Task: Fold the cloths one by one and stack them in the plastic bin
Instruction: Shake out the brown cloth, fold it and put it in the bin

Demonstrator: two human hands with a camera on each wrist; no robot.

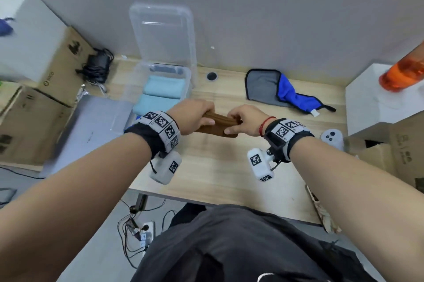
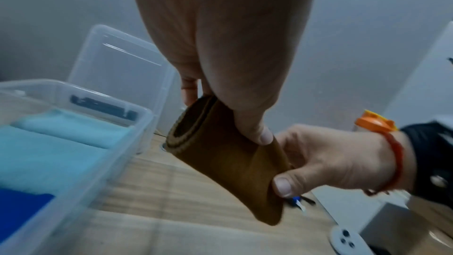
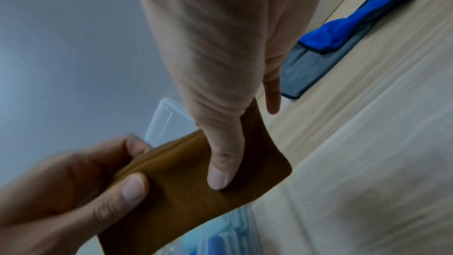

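Hiding brown cloth's (image 1: 218, 124) ends: hands (image 1: 191, 116).

cloths: 5 showing, 1 brown (image 1: 219, 124), 2 light blue (image 1: 164, 85) sitting in the bin, 1 grey (image 1: 261, 85), 1 blue (image 1: 292, 95) | plastic bins: 1 (image 1: 189, 75) (lid standing open) | hands: 2 | cardboard boxes: 3 | orange bottles: 1 (image 1: 405, 73)

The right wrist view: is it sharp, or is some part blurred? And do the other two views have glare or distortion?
Right wrist view: the brown cloth is fairly sharp, the table and left hand smeared. Left wrist view: plastic bin soft, glare streaks on its lid. Head view: strong wide-angle bending; forearms look stretched.
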